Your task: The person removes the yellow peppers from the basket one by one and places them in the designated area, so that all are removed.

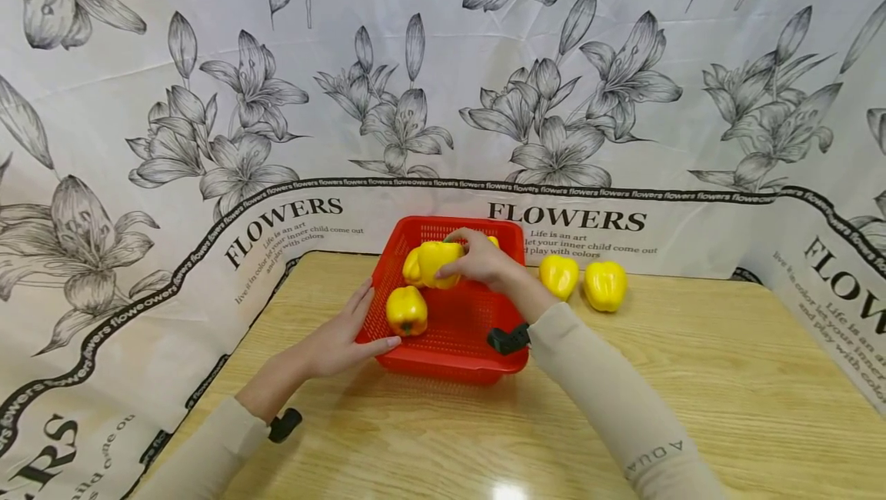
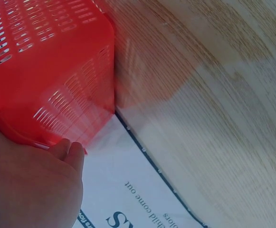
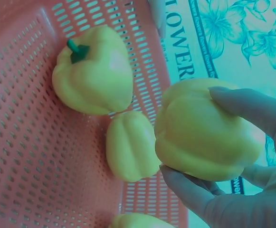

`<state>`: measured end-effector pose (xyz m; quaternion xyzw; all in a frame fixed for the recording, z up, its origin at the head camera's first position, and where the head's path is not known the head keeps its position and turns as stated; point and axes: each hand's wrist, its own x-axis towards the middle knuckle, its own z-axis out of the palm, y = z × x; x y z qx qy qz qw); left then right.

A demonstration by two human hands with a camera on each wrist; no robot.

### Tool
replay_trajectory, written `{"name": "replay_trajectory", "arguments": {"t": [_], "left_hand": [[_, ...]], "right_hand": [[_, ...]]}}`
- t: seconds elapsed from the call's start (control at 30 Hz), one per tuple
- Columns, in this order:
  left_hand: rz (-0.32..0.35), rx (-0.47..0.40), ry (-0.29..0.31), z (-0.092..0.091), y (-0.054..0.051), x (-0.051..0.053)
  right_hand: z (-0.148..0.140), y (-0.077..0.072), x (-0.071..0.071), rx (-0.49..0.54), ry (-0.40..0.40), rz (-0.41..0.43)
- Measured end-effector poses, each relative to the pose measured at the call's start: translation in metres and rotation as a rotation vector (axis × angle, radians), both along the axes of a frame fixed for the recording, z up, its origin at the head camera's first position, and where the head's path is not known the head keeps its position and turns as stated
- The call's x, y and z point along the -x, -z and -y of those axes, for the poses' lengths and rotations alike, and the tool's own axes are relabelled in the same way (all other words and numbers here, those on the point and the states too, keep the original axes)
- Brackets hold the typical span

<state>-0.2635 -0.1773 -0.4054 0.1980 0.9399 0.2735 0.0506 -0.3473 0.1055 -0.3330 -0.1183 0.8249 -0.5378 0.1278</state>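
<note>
At the wood-grain counter, my right hand pinches a yellow pepper over the red basket, my left hand spread against the basket's side, and a loosened pinch on glossy skin could drop it onto the peppers inside.

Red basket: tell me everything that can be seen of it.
The red basket looks like plastic, with slotted walls, a perforated bottom and a smooth rim. It stands upright on the wood-grained table. The left hand touches its left rim. At least three yellow peppers lie inside; the right hand holds another pepper over it.
</note>
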Motion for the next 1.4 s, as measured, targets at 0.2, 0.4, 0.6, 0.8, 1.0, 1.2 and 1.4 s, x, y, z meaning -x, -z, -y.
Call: {"name": "replay_trajectory", "arguments": {"t": [0.2,0.4,0.6,0.8,1.0,1.2,1.4], "left_hand": [[-0.001,-0.002,0.000,0.001,-0.002,0.000],[-0.010,0.001,0.003,0.002,-0.002,-0.001],[-0.015,0.004,0.007,0.001,-0.002,-0.001],[-0.008,0.001,0.005,0.001,-0.003,-0.001],[-0.015,-0.002,0.004,0.001,-0.001,-0.001],[-0.013,0.000,0.002,0.000,0.000,0.000],[-0.020,0.000,0.007,0.000,0.001,0.001]], "right_hand": [[-0.004,-0.010,-0.010,-0.016,0.014,-0.054],[-0.006,-0.017,-0.020,-0.036,-0.003,-0.100],[-0.013,-0.024,-0.029,-0.035,-0.013,-0.103],[-0.022,-0.028,-0.036,-0.034,-0.021,-0.094],[-0.035,-0.032,-0.045,-0.040,-0.041,-0.114],[-0.050,-0.035,-0.052,-0.041,-0.045,-0.124],[-0.071,-0.032,-0.054,-0.125,-0.017,-0.151]]}}
